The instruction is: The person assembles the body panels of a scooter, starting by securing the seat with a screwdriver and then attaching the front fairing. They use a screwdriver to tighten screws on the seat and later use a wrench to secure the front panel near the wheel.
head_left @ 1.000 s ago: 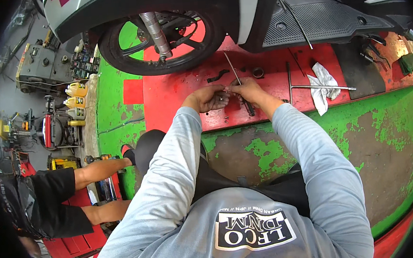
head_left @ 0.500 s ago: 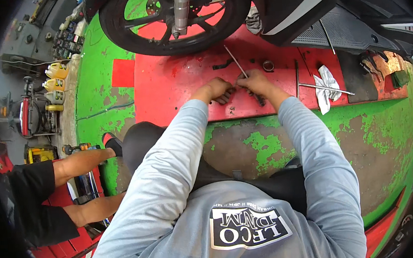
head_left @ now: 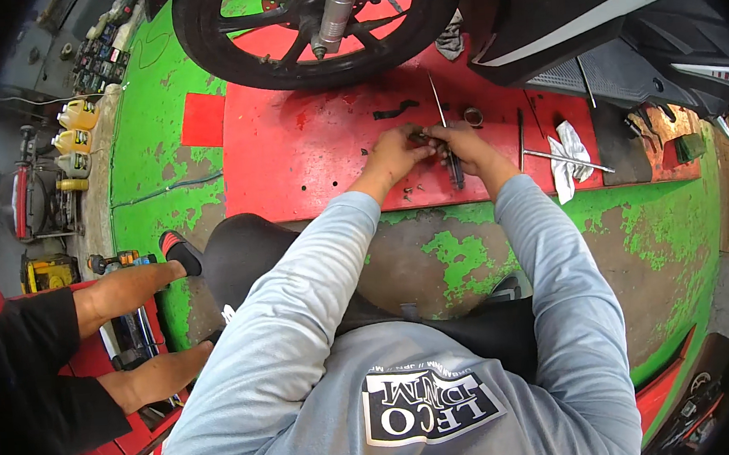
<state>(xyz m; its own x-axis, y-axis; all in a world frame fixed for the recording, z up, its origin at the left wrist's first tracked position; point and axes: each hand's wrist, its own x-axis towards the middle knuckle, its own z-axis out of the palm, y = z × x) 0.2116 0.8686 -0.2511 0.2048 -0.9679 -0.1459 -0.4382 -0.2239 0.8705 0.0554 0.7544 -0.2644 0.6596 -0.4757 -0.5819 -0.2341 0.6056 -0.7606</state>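
My left hand (head_left: 395, 154) and my right hand (head_left: 466, 145) meet over the red platform (head_left: 292, 156), both closed around a small dark metal part (head_left: 427, 138) held between the fingertips. A thin metal rod (head_left: 438, 101) sticks up and away from the hands. A dark screwdriver-like tool (head_left: 455, 169) lies on the platform just under my right hand. My grey sleeves run up from the lower edge. What the part is exactly stays hidden by the fingers.
A black motorcycle wheel (head_left: 317, 28) stands on the platform just beyond my hands. A white rag (head_left: 568, 156) and a T-handle wrench (head_left: 564, 156) lie at right. Another person's forearms (head_left: 128, 286) reach in at left. Yellow bottles (head_left: 74, 129) stand far left.
The view has tilted down and shifted, so the wheel sits higher in the picture. My hands stay together on the small part, fingers slightly rearranged. The other person's arms moved a little.
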